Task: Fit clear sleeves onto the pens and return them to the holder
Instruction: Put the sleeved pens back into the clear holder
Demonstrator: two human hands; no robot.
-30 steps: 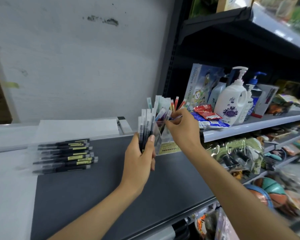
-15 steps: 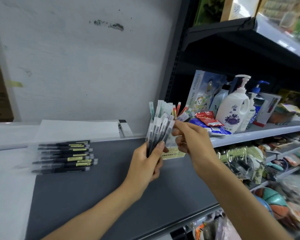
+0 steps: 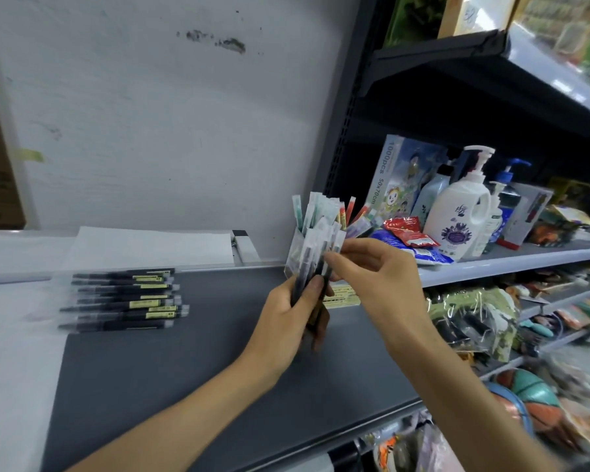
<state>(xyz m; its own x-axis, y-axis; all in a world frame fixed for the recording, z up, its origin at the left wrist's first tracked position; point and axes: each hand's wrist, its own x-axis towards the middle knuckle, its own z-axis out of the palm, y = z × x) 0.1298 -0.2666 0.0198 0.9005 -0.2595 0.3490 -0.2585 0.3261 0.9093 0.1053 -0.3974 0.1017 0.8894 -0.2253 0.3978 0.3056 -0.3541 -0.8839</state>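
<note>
White wall [image 3: 150,114] is taking up the far left, and a dark rack with a grey shelf [image 3: 511,262] is filling the right side. A dark counter [image 3: 184,386] is running across the near middle, with a white sheet [image 3: 150,247] lying at its far edge.

Both hands are working over the counter's right end. The left hand [image 3: 286,321] is gripping a bunch [image 3: 309,264] of sleeved pens upright, thumb pressing across the front. The right hand [image 3: 378,277] is pinching one pen in that bunch with thumb and forefinger, the other fingers loosely curling. Those hands and the bunch are blocking most of the clear holder [image 3: 292,257] just behind, which is standing by the shelf's left end with more sleeved pens poking out the top.

A row of pens [image 3: 123,301] is lying flat on the counter's far left, well apart from the hands. On the shelf, a puzzle box [image 3: 399,178], a white pump bottle [image 3: 457,216] and a red packet [image 3: 409,231] are crowding right beside the holder.
</note>
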